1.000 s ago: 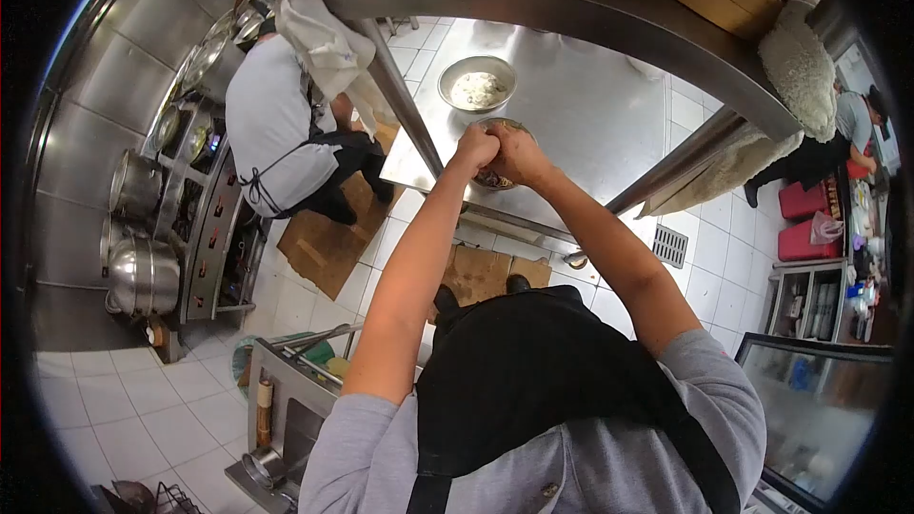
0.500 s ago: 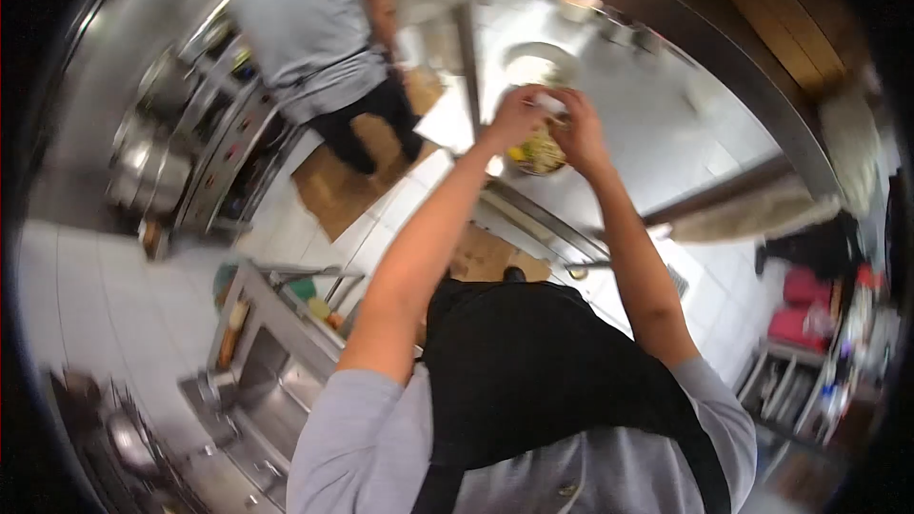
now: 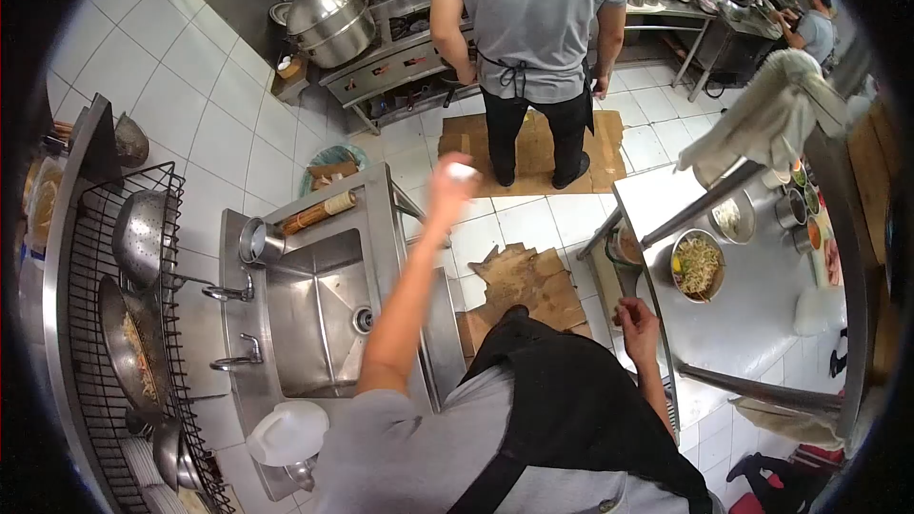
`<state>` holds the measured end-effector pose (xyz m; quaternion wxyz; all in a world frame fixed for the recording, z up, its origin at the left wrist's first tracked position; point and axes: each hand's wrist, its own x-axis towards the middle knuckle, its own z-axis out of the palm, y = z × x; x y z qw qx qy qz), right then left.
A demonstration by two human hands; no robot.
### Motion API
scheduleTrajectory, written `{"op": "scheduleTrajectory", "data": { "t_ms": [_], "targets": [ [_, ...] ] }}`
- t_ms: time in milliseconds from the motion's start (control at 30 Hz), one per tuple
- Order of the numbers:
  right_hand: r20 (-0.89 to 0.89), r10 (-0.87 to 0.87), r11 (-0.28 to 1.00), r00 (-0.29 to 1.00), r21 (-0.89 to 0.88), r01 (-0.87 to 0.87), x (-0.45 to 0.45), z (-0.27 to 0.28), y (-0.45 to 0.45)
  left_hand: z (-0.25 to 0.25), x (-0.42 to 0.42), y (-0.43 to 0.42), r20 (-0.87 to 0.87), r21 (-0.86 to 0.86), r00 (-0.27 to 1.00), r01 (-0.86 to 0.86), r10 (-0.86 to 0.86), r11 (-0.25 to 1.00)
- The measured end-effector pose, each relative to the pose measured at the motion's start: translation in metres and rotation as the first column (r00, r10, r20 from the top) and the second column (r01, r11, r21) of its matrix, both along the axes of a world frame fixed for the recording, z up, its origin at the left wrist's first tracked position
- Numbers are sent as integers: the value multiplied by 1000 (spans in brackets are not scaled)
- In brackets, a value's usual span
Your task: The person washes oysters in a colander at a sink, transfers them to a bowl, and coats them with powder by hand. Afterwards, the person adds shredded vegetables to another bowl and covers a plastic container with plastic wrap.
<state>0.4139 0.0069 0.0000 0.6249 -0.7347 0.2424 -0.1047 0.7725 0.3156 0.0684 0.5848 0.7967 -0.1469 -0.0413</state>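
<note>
My left hand [image 3: 451, 188] is stretched forward over the floor, blurred, its fingers closed on a small white object [image 3: 461, 171] like an eggshell. My right hand [image 3: 640, 326] hangs by the near edge of the steel table [image 3: 752, 328], its fingers curled; whether anything small is between them cannot be made out. On that table stands a metal bowl of noodle-like food [image 3: 698, 267] with a yellow piece at its side. Beside it is another metal bowl with pale contents [image 3: 731, 219]. Neither hand touches a bowl.
A co-worker [image 3: 533, 19] stands ahead on cardboard, facing the stove [image 3: 390, 62]. To my left are a sink [image 3: 319, 324], a lined bin [image 3: 333, 169] and a wire rack [image 3: 90, 352]. Table posts and a towel [image 3: 762, 124] flank the right. Another person [image 3: 817, 29] is farther off.
The view has swung left toward the sink and stove. My hands, together over the bowl before, are now apart; the left has moved away from the table with the white object.
</note>
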Motion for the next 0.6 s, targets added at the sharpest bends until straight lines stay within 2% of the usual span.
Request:
{"op": "scheduleTrajectory", "data": {
  "t_ms": [33,67,100,133,167,200,233,267,300,367,400,433,467,500,533,567,600],
  "targets": [
    [-67,31,997,997,-69,-36,4,-3,6,12,35,54,44,-92,984,-169,174,981],
    [-83,53,996,995,-67,-59,11,-2,12,39,55,99,65,-119,955,-281,290,952],
    [-102,71,995,992,-62,-77,18,-1,18,39,90,148,100,-129,920,-365,378,922],
    [-123,95,988,988,-110,-109,26,3,24,55,106,185,-28,88,897,-438,442,894],
    [-146,114,978,983,-155,-137,36,13,26,34,129,221,132,269,831,-555,540,787],
    [-166,128,967,978,-199,-160,48,23,29,14,151,256,286,419,739,-669,610,614],
    [-75,118,955,990,-266,-133,57,36,34,10,152,265,327,441,669,-733,668,519],
    [-40,108,958,993,-263,-115,64,44,34,12,140,258,306,346,655,-752,691,561],
    [-13,77,962,997,-261,-77,63,53,33,-6,139,254,366,267,623,-782,691,563],
    [-73,-39,999,997,-8,38,53,103,37,-49,116,202,310,-94,763,-570,568,817],
    [-84,-64,995,994,74,70,37,125,35,-51,88,147,303,19,821,-514,485,858],
    [-47,-98,982,994,155,104,21,159,37,-106,80,125,78,-21,940,-331,332,943],
    [22,-165,942,986,299,151,-3,173,39,-112,48,73,-56,-25,993,-107,105,994],
    [47,-198,924,979,343,170,-30,187,39,-110,-7,27,-180,-56,978,96,-104,994],
    [129,-273,858,953,482,180,-63,183,37,-118,-45,-18,-161,-221,932,288,-326,932],
    [221,-341,785,914,601,148,-100,169,38,-100,-85,-54,-291,-265,818,429,-496,863],
    [386,-452,635,804,772,-13,-136,130,39,-76,-122,-82,-307,-281,686,597,-660,752]
  ]
}}
